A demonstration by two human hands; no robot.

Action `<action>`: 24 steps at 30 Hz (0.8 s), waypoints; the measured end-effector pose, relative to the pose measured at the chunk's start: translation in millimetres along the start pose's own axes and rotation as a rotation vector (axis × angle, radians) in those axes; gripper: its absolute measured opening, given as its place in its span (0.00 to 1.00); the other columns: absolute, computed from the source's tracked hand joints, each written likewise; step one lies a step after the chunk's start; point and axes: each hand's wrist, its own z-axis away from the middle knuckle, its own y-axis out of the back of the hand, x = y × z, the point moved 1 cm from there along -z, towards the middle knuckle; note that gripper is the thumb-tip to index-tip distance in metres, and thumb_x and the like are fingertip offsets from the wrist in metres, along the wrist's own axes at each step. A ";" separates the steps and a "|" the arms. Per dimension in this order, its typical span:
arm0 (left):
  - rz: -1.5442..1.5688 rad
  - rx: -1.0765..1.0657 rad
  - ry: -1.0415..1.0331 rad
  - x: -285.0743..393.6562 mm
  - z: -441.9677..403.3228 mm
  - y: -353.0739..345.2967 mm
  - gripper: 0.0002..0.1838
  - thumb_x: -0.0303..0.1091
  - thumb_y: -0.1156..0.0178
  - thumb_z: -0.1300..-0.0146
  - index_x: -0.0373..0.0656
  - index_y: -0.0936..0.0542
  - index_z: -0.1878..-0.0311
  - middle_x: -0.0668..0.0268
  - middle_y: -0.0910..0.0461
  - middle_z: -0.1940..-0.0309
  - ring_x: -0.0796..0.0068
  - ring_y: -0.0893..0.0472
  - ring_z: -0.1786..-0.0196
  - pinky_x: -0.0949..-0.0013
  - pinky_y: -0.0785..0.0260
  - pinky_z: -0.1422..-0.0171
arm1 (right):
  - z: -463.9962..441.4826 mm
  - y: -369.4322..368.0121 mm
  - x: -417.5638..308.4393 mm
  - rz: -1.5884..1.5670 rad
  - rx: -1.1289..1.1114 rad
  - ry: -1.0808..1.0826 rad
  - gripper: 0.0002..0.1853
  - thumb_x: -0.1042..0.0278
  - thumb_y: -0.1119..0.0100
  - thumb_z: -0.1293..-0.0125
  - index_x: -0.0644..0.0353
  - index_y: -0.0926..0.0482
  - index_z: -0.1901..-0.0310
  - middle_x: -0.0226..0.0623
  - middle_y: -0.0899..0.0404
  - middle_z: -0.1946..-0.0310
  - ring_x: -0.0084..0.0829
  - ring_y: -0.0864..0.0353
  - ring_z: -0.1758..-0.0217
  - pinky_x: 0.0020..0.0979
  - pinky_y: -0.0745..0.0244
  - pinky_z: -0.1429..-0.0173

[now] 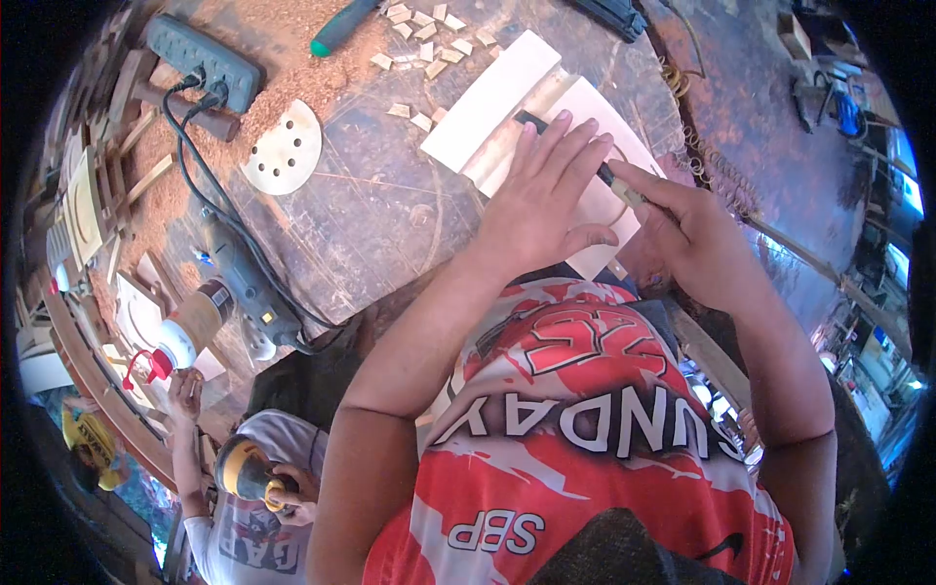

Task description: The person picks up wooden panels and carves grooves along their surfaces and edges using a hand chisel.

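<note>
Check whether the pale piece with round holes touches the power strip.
Apart. The head view shows a gap, strewn with sawdust, between the pale piece with round holes and the power strip.

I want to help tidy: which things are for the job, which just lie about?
For the job:
pale wood under the left hand
dark tool in the right hand

Just lying about, I think:
power strip
holed disc
green-ended tool
wood bits
</note>
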 end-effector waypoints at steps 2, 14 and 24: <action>-0.008 0.004 0.002 0.1 0.6 0.0 0.56 0.64 0.30 0.48 0.43 0.40 0.21 0.53 0.39 0.23 0.45 0.45 0.18 0.37 0.55 0.17 | 0.2 0.8 0.7 0.102 0.023 0.032 0.23 0.73 0.46 0.28 0.59 0.23 0.32 0.58 0.15 0.62 0.46 0.14 0.64 0.38 0.21 0.49; -0.043 0.262 0.139 -11.1 10.7 2.2 0.42 0.50 0.31 0.38 0.39 0.33 0.26 0.48 0.40 0.24 0.38 0.43 0.21 0.38 0.53 0.18 | -21.1 86.2 21.8 0.506 0.025 0.243 0.21 0.68 0.39 0.30 0.56 0.21 0.36 0.50 0.17 0.44 0.52 0.16 0.42 0.43 0.22 0.38; -0.418 0.421 0.523 -28.0 -5.2 1.3 0.58 0.59 0.22 0.54 0.33 0.36 0.25 0.39 0.42 0.24 0.32 0.48 0.20 0.37 0.56 0.17 | -145.0 150.2 69.9 0.574 -0.258 0.657 0.21 0.69 0.37 0.31 0.63 0.21 0.38 0.51 0.16 0.44 0.52 0.18 0.39 0.41 0.25 0.35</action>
